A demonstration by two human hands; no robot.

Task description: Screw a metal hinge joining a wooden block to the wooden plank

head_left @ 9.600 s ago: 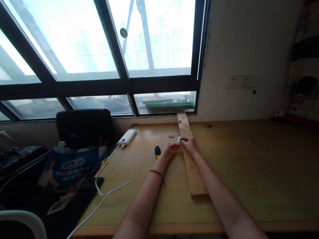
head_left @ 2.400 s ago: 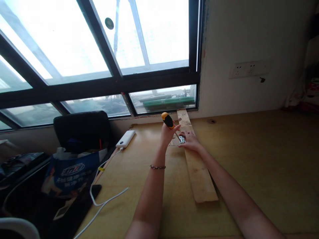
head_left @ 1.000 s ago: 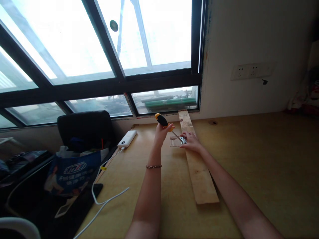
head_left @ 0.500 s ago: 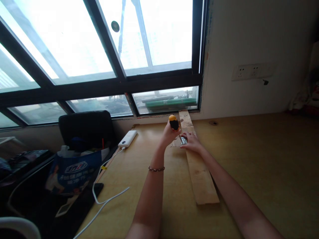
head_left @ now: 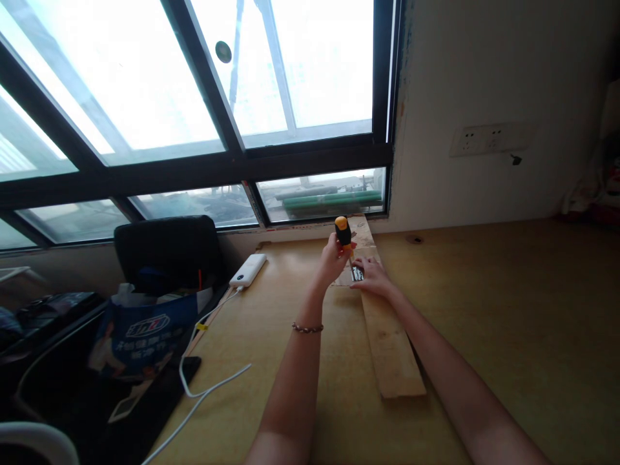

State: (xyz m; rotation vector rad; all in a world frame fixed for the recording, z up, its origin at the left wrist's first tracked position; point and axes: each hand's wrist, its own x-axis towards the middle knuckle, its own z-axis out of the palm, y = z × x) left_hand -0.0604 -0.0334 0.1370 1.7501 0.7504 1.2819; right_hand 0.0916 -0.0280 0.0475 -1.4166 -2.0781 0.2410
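Observation:
My left hand (head_left: 333,258) is closed around a screwdriver (head_left: 343,231) with a black and yellow handle. The screwdriver stands nearly upright, and its shaft points down at a small shiny dark plate (head_left: 357,274); whether the tip touches it I cannot tell. My right hand (head_left: 375,276) pinches this plate from the right, holding it at the left side of a long wooden board (head_left: 393,355). A short light wooden piece (head_left: 343,279) sticks out to the left from under the plate. The fingers partly cover the plate, so its exact kind is unclear.
The board lies lengthwise on a wooden table (head_left: 484,323) reaching the window wall. On the left a white power bank (head_left: 248,270) trails a white cable (head_left: 213,387). Beyond the table's left edge are a black chair (head_left: 167,248) and a blue bag (head_left: 140,336).
My left hand has shifted slightly right and the screwdriver has tilted more upright, showing more of its handle and shaft. My right hand and the board stay where they were.

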